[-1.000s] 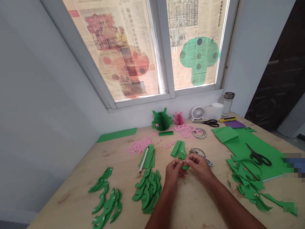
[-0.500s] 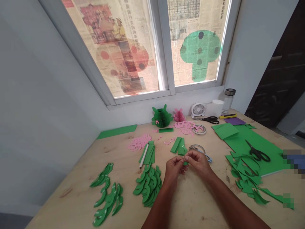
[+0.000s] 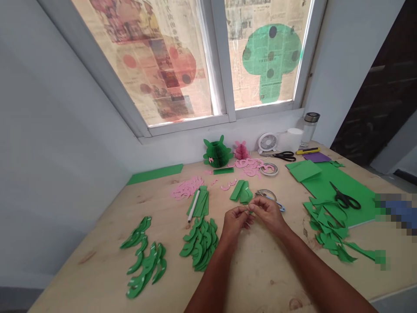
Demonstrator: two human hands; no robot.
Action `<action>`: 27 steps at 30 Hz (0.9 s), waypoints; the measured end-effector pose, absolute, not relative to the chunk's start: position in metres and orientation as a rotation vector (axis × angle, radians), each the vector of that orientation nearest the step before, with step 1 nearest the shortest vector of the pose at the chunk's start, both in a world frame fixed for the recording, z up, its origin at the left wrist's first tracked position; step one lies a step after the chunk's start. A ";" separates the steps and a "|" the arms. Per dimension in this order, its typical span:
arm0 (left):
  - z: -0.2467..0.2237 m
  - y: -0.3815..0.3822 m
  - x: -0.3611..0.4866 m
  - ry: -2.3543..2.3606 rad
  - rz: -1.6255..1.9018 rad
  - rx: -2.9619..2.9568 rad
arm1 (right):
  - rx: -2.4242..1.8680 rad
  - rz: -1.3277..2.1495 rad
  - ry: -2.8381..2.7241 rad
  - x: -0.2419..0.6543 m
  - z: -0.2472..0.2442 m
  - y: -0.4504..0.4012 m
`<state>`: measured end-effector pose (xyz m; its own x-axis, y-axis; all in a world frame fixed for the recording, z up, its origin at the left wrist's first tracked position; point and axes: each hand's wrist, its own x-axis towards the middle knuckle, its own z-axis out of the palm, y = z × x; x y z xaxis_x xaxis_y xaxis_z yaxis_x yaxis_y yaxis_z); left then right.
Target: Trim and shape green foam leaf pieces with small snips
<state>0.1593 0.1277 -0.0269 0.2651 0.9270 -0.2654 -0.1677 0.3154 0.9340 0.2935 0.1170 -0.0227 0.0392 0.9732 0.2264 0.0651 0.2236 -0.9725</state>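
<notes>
My left hand [image 3: 235,221] and my right hand [image 3: 267,213] meet above the table, both closed, thumbs and fingertips pinched together. Between them is a small green paper piece, mostly hidden by the fingers. Just beyond my fingertips lie green paper strips [image 3: 239,191], and a roll of tape [image 3: 267,194] with a light-blue-handled tool [image 3: 280,208] lies partly behind my right hand. Left of my left hand is a heap of curved green paper cutouts [image 3: 200,245]. Above that heap, a white pen [image 3: 194,205] rests on more green strips [image 3: 202,204].
Marked green cutouts [image 3: 148,265] lie at left, pink cutouts [image 3: 188,188] farther back. Black scissors [image 3: 345,199] rest on green sheets [image 3: 361,204], beside paper scraps [image 3: 329,226]. Along the wall stand green [image 3: 217,154] and pink [image 3: 241,151] paper figures, a small fan [image 3: 267,142] and a bottle [image 3: 309,129].
The view has tilted slightly downward, so the window and table things sit higher in the picture. My hands stay pinched together, with little visible change in their pose.
</notes>
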 end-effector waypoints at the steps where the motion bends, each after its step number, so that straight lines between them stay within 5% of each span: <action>1: -0.026 0.128 0.159 1.023 0.927 0.950 | -1.104 0.975 -1.302 0.294 -0.022 0.117; 27: -0.028 0.128 0.164 0.995 1.168 0.724 | -1.125 1.199 -0.910 0.275 -0.022 0.114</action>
<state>0.1644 0.1275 -0.0275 0.0800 0.9646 -0.2511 -0.4015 0.2618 0.8777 0.2746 0.1135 -0.0217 0.1641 0.9858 -0.0366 -0.2302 0.0021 -0.9731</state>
